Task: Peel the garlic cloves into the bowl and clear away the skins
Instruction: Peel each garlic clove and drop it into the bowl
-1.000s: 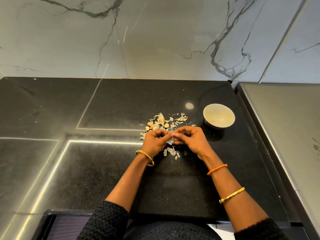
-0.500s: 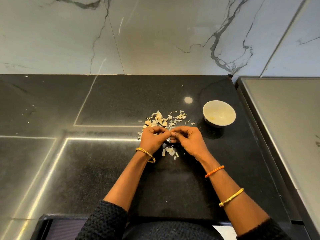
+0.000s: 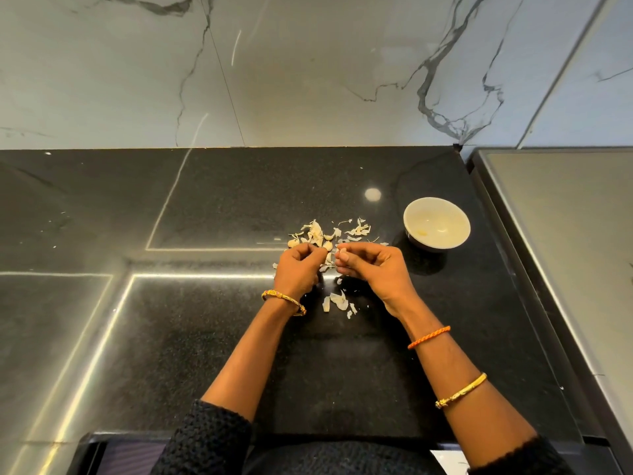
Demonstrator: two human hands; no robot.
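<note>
Both forearms reach forward over the black counter [image 3: 212, 337], the hands side by side, apart. The left hand [image 3: 298, 270] is curled; what it holds is hidden. The right hand [image 3: 371, 269] pinches a pale garlic clove [image 3: 341, 250] at its fingertips. Loose skins [image 3: 337, 301] lie beneath; the bowl [image 3: 436, 223] stands near the counter's right edge.

Black knit sleeves [image 3: 209, 437], apparently gold bangles [image 3: 284, 301].
</note>
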